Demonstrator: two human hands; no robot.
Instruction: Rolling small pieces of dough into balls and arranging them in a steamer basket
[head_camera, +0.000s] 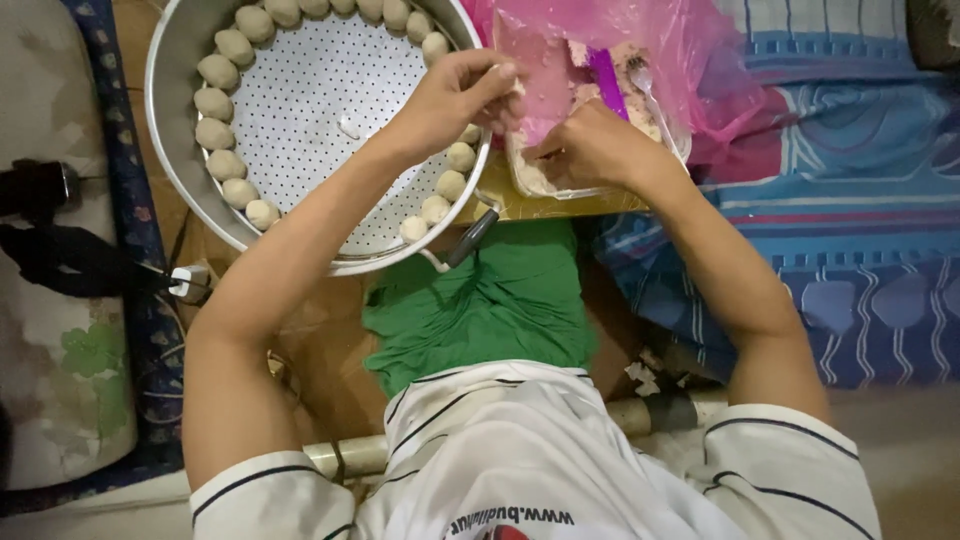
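A round perforated metal steamer tray (320, 90) sits at the upper left, with several pale dough balls (214, 103) lined along its rim. My left hand (455, 95) reaches over the tray's right edge, fingertips pinched on pale dough at the edge of a clear plastic container (575, 185). My right hand (590, 145) rests in that container, fingers curled on the dough mass. A pink plastic bag (690, 50) lies over the container, with a purple scraper (607, 80) and a spoon (650, 85) inside.
A blue patterned mat (850, 200) covers the right side. A green cloth (480, 300) lies over my lap. A black cable and white plug (185, 282) lie left, beside a floral cushion (60, 380). The tray's dark handle (470, 240) points toward me.
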